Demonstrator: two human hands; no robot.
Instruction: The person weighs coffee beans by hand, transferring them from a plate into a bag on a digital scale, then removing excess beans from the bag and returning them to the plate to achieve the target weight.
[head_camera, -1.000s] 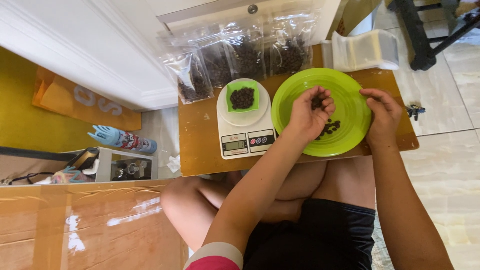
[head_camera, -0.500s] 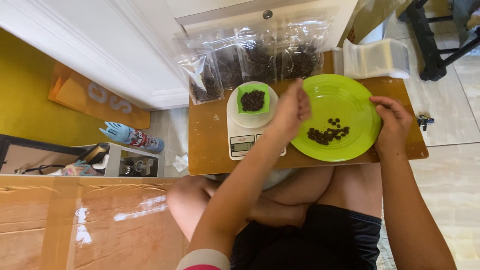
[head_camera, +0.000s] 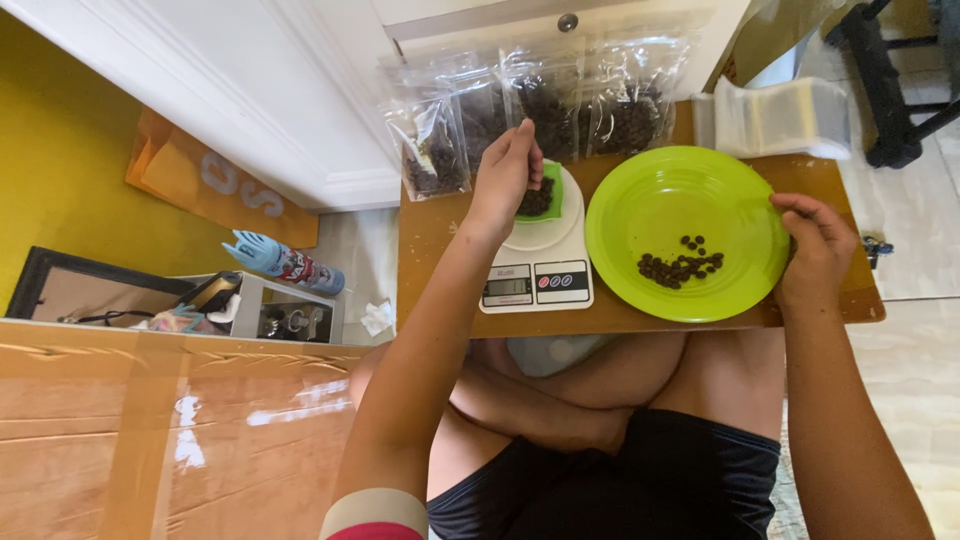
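A small green cup (head_camera: 541, 197) full of dark beans (head_camera: 535, 200) sits on the white scale (head_camera: 535, 262), near the table's (head_camera: 430, 250) back edge.

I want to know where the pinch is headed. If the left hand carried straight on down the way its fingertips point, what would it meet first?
Probably the small green dish of dark bits on the scale; the left hand hovers right above it.
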